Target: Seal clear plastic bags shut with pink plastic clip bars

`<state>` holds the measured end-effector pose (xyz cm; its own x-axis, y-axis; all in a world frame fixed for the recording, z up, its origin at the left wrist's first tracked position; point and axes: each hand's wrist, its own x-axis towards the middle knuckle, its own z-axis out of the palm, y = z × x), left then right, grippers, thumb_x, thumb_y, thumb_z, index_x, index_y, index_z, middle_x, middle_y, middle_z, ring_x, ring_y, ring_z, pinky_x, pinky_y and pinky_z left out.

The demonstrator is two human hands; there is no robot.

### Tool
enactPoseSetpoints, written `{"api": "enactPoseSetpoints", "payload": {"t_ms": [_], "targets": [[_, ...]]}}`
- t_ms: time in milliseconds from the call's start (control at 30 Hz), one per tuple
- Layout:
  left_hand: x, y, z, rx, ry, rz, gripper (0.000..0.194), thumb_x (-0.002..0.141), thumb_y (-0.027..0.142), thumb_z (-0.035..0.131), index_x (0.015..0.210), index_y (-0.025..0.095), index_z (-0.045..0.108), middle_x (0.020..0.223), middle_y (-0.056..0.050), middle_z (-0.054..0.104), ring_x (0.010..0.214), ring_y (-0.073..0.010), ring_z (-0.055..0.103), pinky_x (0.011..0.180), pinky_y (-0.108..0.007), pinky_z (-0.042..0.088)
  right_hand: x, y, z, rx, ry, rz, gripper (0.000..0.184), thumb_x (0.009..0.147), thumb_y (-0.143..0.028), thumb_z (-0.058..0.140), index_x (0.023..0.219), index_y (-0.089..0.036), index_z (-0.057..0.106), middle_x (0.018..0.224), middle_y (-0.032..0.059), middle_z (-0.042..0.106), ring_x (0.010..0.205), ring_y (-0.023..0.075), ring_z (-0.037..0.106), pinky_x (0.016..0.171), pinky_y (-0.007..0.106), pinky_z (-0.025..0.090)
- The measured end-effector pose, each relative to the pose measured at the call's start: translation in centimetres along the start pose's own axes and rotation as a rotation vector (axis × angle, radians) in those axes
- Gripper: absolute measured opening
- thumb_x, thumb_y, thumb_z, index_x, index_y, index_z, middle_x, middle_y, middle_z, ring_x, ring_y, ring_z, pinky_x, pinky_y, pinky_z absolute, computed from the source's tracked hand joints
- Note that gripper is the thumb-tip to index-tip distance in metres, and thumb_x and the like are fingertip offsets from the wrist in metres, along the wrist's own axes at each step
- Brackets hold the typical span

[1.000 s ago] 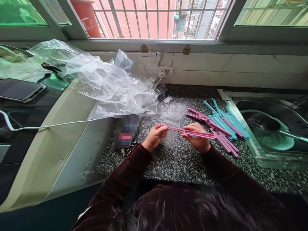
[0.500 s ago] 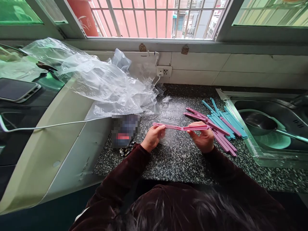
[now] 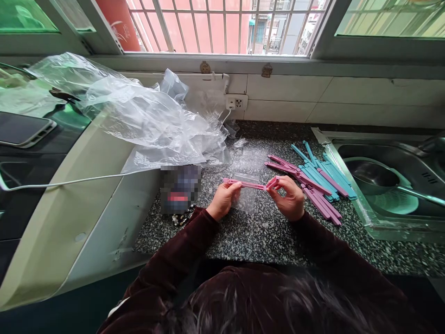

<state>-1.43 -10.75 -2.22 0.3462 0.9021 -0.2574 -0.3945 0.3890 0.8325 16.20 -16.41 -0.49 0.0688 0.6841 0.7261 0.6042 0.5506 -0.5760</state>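
The person's left hand [image 3: 223, 199] and right hand [image 3: 288, 198] both have their fingers clamped on one pink clip [image 3: 246, 184], above a clear bag [image 3: 245, 197] on the desk [image 3: 239, 236].

We note a kitchen setting: a speckled dark stone counter [image 3: 243, 241] runs beneath a barred window [image 3: 222, 28], with a metal sink [image 3: 347, 148] set into its right side, and within the sink we record a dark pan [image 3: 373, 178] with a long handle, resting over a pale perforated basket [image 3: 399, 206]. Behind the counter we observe light wall tiles [image 3: 281, 88] carrying a power socket [image 3: 239, 102] with a white cable plugged in. Through the bars we see neighbouring building fronts with balconies, consistent with a home in a residential block.
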Motion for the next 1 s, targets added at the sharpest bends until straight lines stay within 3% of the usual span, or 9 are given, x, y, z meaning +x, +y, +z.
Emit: {"api": "enactPoseSetpoints", "payload": {"t_ms": [167, 1000], "targets": [[0.0, -0.3, 0.0, 0.068, -0.030, 0.038, 0.033, 0.055, 0.040, 0.075, 0.058, 0.014, 0.054, 0.045, 0.007, 0.041, 0.042, -0.0037, 0.034, 0.045, -0.020, 0.024, 0.0, 0.1, 0.2, -0.044, -0.034, 0.010, 0.007, 0.078, -0.023, 0.062, 0.084, -0.020, 0.063, 0.077, 0.0045, 0.065, 0.068, 0.0154, 0.059, 0.051, 0.029, 0.050], [-0.2, -0.6, 0.0, 0.221, -0.069, 0.084, 0.039, 0.059, 0.049, 0.071, 0.059, 0.014, 0.053, 0.049, 0.006, 0.041, 0.046, -0.0049, 0.032, 0.048, -0.022, 0.022, -0.3, 0.7, 1.1, -0.145, -0.131, -0.102, 0.008, 0.078, -0.022, 0.063, 0.084, -0.020, 0.066, 0.076, 0.0048, 0.066, 0.069, 0.0159, 0.060, 0.063, 0.031, 0.051]]}}
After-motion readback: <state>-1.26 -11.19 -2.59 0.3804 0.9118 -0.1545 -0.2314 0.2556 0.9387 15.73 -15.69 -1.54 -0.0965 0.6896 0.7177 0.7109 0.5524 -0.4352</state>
